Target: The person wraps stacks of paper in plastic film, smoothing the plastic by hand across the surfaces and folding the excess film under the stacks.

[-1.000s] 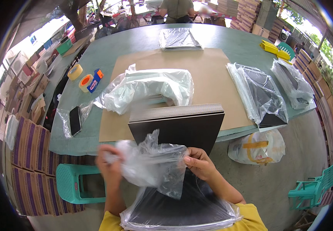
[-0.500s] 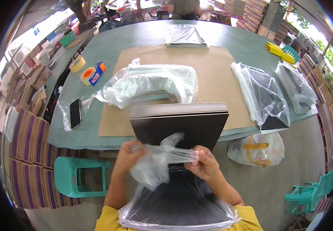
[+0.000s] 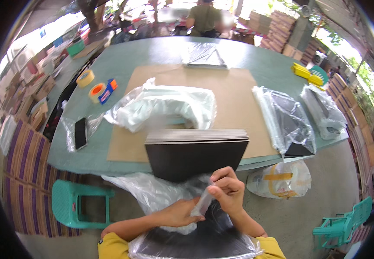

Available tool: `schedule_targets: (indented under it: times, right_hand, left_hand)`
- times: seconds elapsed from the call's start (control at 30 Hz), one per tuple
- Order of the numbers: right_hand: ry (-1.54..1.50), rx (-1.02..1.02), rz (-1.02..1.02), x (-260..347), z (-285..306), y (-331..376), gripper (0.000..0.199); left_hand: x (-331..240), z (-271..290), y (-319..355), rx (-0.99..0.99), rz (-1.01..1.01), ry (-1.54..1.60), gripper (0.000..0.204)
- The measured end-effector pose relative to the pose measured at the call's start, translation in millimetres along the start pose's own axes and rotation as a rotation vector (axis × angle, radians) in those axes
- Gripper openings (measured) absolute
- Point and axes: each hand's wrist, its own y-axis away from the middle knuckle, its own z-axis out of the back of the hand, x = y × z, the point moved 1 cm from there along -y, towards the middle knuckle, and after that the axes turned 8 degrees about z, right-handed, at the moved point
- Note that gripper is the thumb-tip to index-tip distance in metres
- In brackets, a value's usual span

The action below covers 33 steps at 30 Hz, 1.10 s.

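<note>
A crumpled clear plastic bag point(image 3: 146, 192) stretches across my lap between my hands. My right hand point(image 3: 229, 190) pinches one edge of it between thumb and fingers. Lower and to the left, my left hand point(image 3: 180, 213) has thumb and fingers closed around the same plastic, which partly covers its fingertips. Just beyond them, a thick stack of black boards point(image 3: 195, 155) with pale edges stands upright against the table's near edge. Under my hands, a black flat piece in clear wrap point(image 3: 191, 244) lies on my lap.
On the green table point(image 3: 122, 52), brown paper point(image 3: 234, 86) lies under a white plastic bundle point(image 3: 169, 101). Wrapped black packs point(image 3: 286, 118) are at right, tape rolls point(image 3: 96, 91) and a phone point(image 3: 80, 134) at left. A green stool point(image 3: 66, 205) and white sack point(image 3: 280, 179) stand on the floor.
The bag has been drawn lower and spread out to the left. My left hand has moved down and right, nearer the right hand, which has turned upward. The view has tilted up slightly.
</note>
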Motion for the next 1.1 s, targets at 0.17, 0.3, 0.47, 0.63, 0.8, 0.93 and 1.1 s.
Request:
schedule_targets:
  times: [0.17, 0.3, 0.47, 0.63, 0.8, 0.93, 1.1]
  right_hand:
    - [0.014, 0.184, -0.12, -6, 4, -4, 0.046]
    - [-0.719, -0.015, -0.527, -16, 10, -9, 0.024]
    - [-0.468, 0.719, -0.55, -5, -11, 3, 0.029]
    - [-0.475, 0.607, -0.446, 15, 11, -14, 0.031]
    - [-0.629, 1.083, -0.603, 18, 16, -16, 0.04]
    - [0.52, 1.394, -0.621, 15, 17, -2, 0.04]
    - [1.256, 1.503, -0.607, -29, 68, 20, 0.049]
  left_hand:
    - [4, 24, -2, -0.272, -0.212, 0.471, 0.021]
    - [8, 26, 5, -0.199, -0.13, 0.462, 0.013]
    - [-3, 39, 3, -0.325, -0.181, 0.812, 0.016]
    - [15, 40, 10, 0.009, -0.238, 0.829, 0.018]
    - [15, 50, 11, 0.205, -0.428, 0.931, 0.022]
    - [-5, 65, 21, 0.37, -0.469, 0.583, 0.024]
    - [11, 47, 14, 0.076, 0.038, -0.736, 0.017]
